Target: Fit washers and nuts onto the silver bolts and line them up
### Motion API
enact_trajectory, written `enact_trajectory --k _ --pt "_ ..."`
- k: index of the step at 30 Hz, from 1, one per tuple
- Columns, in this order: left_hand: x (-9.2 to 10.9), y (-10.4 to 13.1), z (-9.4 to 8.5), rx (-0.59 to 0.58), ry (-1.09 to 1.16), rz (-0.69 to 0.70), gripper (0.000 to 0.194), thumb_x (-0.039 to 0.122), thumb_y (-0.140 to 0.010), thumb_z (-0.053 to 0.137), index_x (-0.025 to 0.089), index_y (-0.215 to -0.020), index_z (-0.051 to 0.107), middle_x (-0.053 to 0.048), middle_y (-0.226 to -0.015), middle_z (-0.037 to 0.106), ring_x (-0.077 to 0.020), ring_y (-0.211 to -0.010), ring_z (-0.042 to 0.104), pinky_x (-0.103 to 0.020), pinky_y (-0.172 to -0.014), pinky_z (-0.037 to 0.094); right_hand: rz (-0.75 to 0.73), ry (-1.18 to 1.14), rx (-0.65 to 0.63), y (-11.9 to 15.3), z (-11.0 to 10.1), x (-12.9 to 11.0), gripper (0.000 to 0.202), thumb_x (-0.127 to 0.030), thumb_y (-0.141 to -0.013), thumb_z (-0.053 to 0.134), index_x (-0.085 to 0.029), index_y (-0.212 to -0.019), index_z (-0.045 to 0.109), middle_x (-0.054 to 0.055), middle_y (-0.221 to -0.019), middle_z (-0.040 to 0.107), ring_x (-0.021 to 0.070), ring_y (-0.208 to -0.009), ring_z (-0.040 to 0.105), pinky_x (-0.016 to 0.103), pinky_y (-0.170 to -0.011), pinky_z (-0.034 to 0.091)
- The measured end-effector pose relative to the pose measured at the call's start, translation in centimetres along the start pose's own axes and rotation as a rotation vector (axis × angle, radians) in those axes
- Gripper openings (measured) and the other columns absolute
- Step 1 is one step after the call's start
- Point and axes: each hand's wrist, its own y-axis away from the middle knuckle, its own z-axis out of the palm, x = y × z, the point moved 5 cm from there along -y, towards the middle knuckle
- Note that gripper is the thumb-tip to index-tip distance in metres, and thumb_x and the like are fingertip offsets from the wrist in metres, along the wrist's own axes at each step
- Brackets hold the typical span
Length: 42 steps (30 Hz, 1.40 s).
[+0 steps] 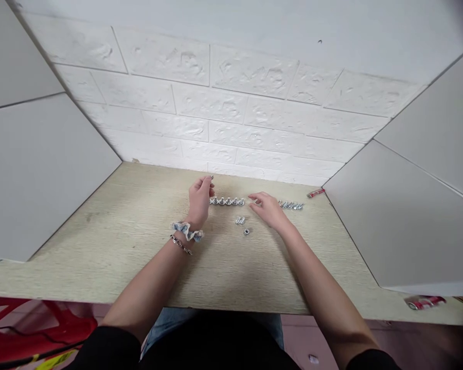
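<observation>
1. One small metal piece [211,178] sits pinched in my left hand [199,199] fingertips, raised above the desk [100,241].
2. My right hand [268,208] rests loosely open, holding nothing, between two bolt rows [227,201].
3. Loose nut [246,232] lies near; I'd keep the pinch steady.

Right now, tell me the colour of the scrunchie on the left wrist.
Pale blue and white; the scrunchie shows best in the head view.

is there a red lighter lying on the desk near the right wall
Yes, a small red lighter lies on the wooden desk at the back right corner, just beyond the row of metal bolts near the right hand.
</observation>
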Motion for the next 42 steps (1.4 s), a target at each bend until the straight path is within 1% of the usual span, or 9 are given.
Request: enact_trajectory --k 5,8,10,13,17,21,27,35,42 --pt "-0.6 -0.6 -0.5 0.022 0.010 -0.010 0.023 0.036 -0.073 0.059 0.015 -0.067 0.051 0.004 -0.061 0.046 -0.0035 -0.047 0.040 -0.016 -0.044 0.033 -0.049 0.043 -0.036 -1.9 -1.0 -1.8 0.024 -0.022 -0.077 0.056 -0.017 -0.100 0.062 0.008 -0.099 0.063 0.0163 -0.084 0.057 0.029 -0.079 0.041" --pt "-0.6 -0.6 -0.6 0.030 -0.002 -0.012 0.026 0.040 -0.073 0.059 0.015 -0.069 0.051 0.003 -0.064 0.049 -0.0032 -0.047 0.042 -0.016 -0.044 0.034 -0.077 0.024 0.083 -2.4 -3.8 -4.2 0.014 -0.025 -0.080 0.050 -0.017 -0.079 0.062 0.003 -0.077 0.062 0.0134 -0.071 0.054 0.026 -0.068 0.039" --pt "-0.7 -0.5 -0.2 -0.019 0.006 -0.028 0.030 0.043 -0.072 0.060 0.015 -0.076 0.054 0.000 -0.070 0.055 -0.0035 -0.048 0.046 -0.016 -0.046 0.036 -0.084 -0.003 0.131 -2.1 -5.3 -6.0 0.024 -0.032 -0.082 0.048 -0.018 -0.066 0.058 -0.001 -0.059 0.053 0.0115 -0.058 0.047 0.025 -0.058 0.035" --pt "-1.0 0.3 1.0 -0.196 0.030 -0.111 0.035 0.044 -0.069 0.065 0.014 -0.084 0.057 -0.003 -0.079 0.063 -0.0042 -0.050 0.052 -0.017 -0.050 0.040 -0.051 -0.110 0.114 -1.3 -5.6 -7.6 0.033 -0.040 -0.083 0.044 -0.018 -0.062 0.057 -0.003 -0.048 0.041 0.0097 -0.049 0.039 0.024 -0.051 0.030" --pt "-1.6 2.2 3.1 -0.514 0.026 -0.292 0.033 0.039 -0.068 0.069 0.015 -0.090 0.061 -0.006 -0.083 0.067 -0.0062 -0.057 0.059 -0.018 -0.055 0.043 0.051 -0.318 0.240 -0.4 -3.7 -6.5 0.025 -0.034 -0.082 0.046 -0.019 -0.095 0.061 -0.003 -0.061 0.055 0.0098 -0.054 0.046 0.022 -0.054 0.037" --pt "-1.9 3.6 4.0 -0.700 -0.050 -0.382 0.034 0.036 -0.065 0.073 0.016 -0.091 0.065 -0.007 -0.087 0.068 -0.0094 -0.066 0.063 -0.019 -0.060 0.045 0.059 -0.472 0.093 -0.2 -1.2 -4.9 0.025 -0.033 -0.080 0.050 -0.020 -0.093 0.065 0.003 -0.086 0.067 0.0133 -0.075 0.058 0.025 -0.069 0.045" --pt "-2.2 3.4 3.9 -0.729 -0.103 -0.392 0.031 0.035 -0.060 0.077 0.016 -0.082 0.066 -0.004 -0.081 0.067 -0.0115 -0.071 0.064 -0.020 -0.064 0.045 0.030 -0.435 -0.022 0.1 -0.9 -4.2 0.019 -0.026 -0.077 0.053 -0.021 -0.087 0.068 0.003 -0.091 0.069 0.0154 -0.085 0.061 0.028 -0.077 0.045" --pt "-1.9 3.3 3.9 -0.731 -0.315 -0.225 0.026 0.034 -0.069 0.069 0.018 -0.089 0.066 -0.004 -0.086 0.067 -0.0112 -0.070 0.062 -0.018 -0.055 0.039 0.077 -0.430 0.002 0.0 -1.3 -3.4 0.019 -0.033 -0.076 0.055 -0.019 -0.079 0.068 0.000 -0.070 0.067 0.0119 -0.064 0.056 0.023 -0.061 0.041" --pt "-2.7 3.8 4.0 -0.671 0.005 -0.397 0.026 0.039 -0.076 0.063 0.019 -0.092 0.064 -0.006 -0.095 0.065 -0.0098 -0.071 0.064 -0.017 -0.055 0.044 0.078 -0.447 0.011 0.0 -1.3 -3.4 0.023 -0.038 -0.077 0.054 -0.018 -0.074 0.065 0.000 -0.067 0.064 0.0113 -0.060 0.051 0.023 -0.058 0.038"
